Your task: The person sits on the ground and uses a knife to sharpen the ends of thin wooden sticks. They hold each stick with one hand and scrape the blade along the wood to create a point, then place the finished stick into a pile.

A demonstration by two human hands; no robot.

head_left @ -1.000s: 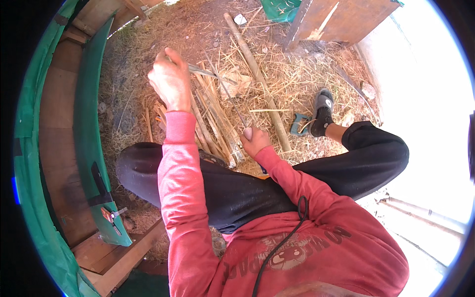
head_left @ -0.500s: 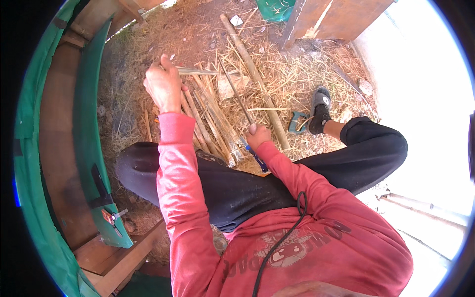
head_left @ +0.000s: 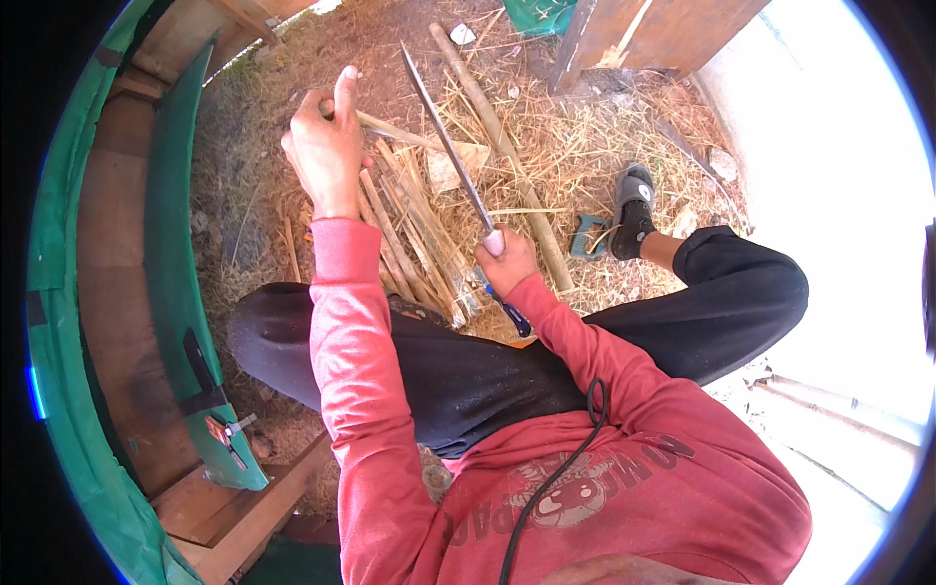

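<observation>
My left hand [head_left: 324,146] is out ahead, fingers curled round a pale bamboo strip [head_left: 398,129], with the thumb lifted off it. The strip points right, its far end by a pale block [head_left: 458,168] on the ground. In my right hand [head_left: 509,265], closer to my body, is the handle of a machete [head_left: 450,146]. Its long blade slants up and to the left, past the strip's end, apparently above the ground. Below the left hand lies a heap of split bamboo strips [head_left: 414,229], its near end close to my leg.
A long round pole [head_left: 502,141] lies across the straw beyond the strips. A teal tool-like object [head_left: 588,236] sits beside my sandalled foot [head_left: 634,195]. A green panel [head_left: 175,234] stands at the left, a wooden board [head_left: 663,34] at the far right.
The machete has swung upward and its blade shows more of its flat side. My left thumb has lifted away, and the strip now tilts down toward its right end.
</observation>
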